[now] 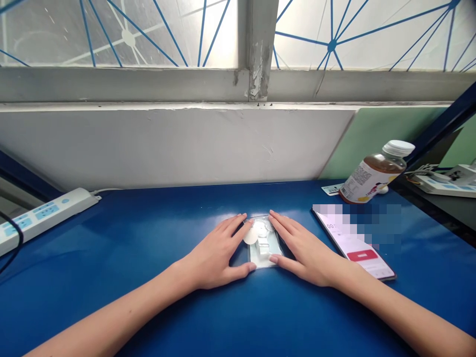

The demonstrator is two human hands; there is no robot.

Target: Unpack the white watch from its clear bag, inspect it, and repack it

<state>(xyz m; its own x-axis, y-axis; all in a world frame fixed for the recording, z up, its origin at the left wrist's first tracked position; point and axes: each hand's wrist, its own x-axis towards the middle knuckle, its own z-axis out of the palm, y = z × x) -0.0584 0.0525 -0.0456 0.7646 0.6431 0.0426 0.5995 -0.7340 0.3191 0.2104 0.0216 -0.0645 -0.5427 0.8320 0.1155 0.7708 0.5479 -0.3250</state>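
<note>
A small clear plastic packet (259,259) with something white inside lies flat on the blue table (156,317); what the white thing is I cannot make out. Over its upper left part is a round whitish disc (251,236). My left hand (217,253) rests at the packet's left side, fingers stretched out and thumb at its lower left edge. On the other side my right hand (303,248) lies with fingers extended along the right edge, its thumb tip over the lower right part. Both hands touch the packet from the sides without gripping it.
Beside my right forearm lies a phone (362,255) with a lit screen. Behind it stands a plastic bottle (375,173) with a white cap, near a small card (330,190). A power strip (48,213) sits at the left; another power strip (446,186) is at the far right.
</note>
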